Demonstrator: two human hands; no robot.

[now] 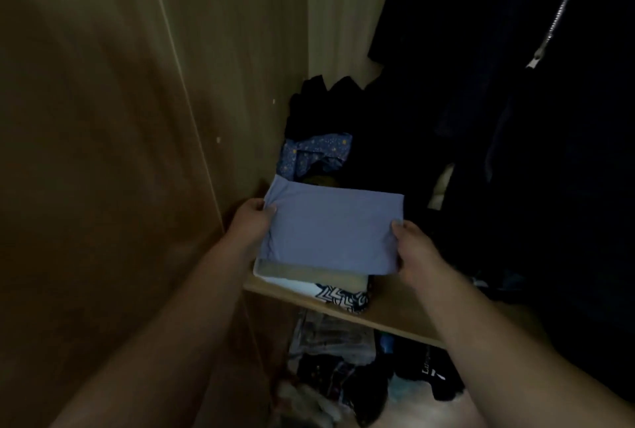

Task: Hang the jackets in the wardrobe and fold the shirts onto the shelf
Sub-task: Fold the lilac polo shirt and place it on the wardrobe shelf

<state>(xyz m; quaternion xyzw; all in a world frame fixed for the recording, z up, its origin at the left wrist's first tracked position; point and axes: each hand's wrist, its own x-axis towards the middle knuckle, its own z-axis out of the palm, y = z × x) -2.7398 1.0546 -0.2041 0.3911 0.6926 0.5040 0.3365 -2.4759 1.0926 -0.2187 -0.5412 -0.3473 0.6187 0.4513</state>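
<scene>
Your left hand [252,220] pinches the left edge of the folded lavender shirt [330,230], thumb on top, and your right hand [417,252] grips its near right corner, holding it flat over a stack of folded clothes [330,285] at the front edge of the wooden shelf [395,316]. The wardrobe side panel [223,84] stands just beside your left hand, while bare shelf lies under your right wrist. Behind the shirt a star-print blue garment [314,153] lies crumpled, and dark jackets [515,101] hang close on the right.
</scene>
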